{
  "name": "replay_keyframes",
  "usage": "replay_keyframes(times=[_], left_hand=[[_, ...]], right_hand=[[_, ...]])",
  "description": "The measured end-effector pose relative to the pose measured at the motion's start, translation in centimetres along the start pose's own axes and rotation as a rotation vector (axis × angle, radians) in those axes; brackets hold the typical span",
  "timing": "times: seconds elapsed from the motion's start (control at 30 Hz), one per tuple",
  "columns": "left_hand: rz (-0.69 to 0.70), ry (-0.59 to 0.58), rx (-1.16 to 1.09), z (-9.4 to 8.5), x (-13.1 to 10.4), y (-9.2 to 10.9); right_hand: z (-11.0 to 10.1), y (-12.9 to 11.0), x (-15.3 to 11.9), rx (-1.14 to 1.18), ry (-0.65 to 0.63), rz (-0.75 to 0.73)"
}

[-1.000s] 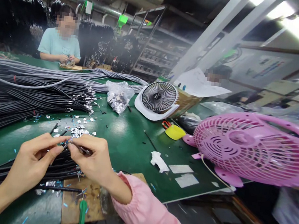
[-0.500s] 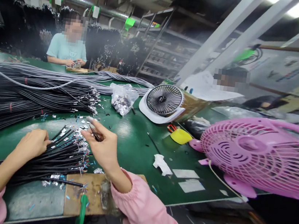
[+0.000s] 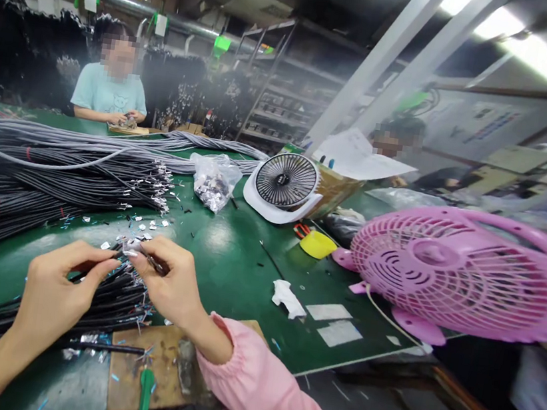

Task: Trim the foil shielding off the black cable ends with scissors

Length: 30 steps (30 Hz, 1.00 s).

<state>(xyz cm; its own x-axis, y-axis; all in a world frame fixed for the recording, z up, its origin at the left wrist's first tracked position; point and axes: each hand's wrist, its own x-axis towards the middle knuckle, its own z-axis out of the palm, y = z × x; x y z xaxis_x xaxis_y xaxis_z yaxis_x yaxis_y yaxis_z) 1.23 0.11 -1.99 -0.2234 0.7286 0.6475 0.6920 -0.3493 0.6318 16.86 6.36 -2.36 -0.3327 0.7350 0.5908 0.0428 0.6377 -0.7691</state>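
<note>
My left hand pinches a black cable near its stripped end, just above the near bundle of black cables. Opposite it, my right hand is closed around a small dark tool, whose exact kind is partly hidden by the fingers. Its thumb and fingertips meet the cable's end, where silvery foil shows. Beneath both hands, the bundle's ends show coloured wires and foil. A single black cable lies across the wooden board by the near edge.
Larger bundles of black cables and grey cables lie at the back left. A plastic bag of scraps, a white fan, a yellow roll and a pink fan stand beyond. Across the table sits a person.
My left hand has lifted a cable from the bundle and moved right. My right hand has come down and left to meet its end. The view has shifted slightly.
</note>
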Motion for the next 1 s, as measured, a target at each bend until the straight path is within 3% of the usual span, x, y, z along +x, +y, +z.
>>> replay_keyframes(times=[0.17, 0.4, 0.53, 0.67, 0.83, 1.0], left_hand=[[0.118, 0.054, 0.0, -0.2, -0.5, 0.4], [0.388, 0.13, 0.154, -0.1, -0.9, 0.4], [0.458, 0.142, 0.223, 0.2, -1.0, 0.4], [0.29, 0.122, 0.168, 0.2, -1.1, 0.4], [-0.063, -0.04, -0.046, -0.1, -0.6, 0.8], [-0.329, 0.001, -0.289, -0.4, 0.0, 1.2]], right_hand=[[-0.1, -1.2, 0.1, 0.117, -0.043, 0.061], [-0.3, -1.8, 0.4, 0.316, -0.135, 0.476], [-0.2, -1.6, 0.3, 0.319, -0.118, 0.557], [0.2, -1.9, 0.1, 0.277, -0.067, 0.459], [0.3, -1.8, -0.2, 0.075, 0.012, 0.151], [-0.2, -1.6, -0.3, -0.049, -0.029, 0.18]])
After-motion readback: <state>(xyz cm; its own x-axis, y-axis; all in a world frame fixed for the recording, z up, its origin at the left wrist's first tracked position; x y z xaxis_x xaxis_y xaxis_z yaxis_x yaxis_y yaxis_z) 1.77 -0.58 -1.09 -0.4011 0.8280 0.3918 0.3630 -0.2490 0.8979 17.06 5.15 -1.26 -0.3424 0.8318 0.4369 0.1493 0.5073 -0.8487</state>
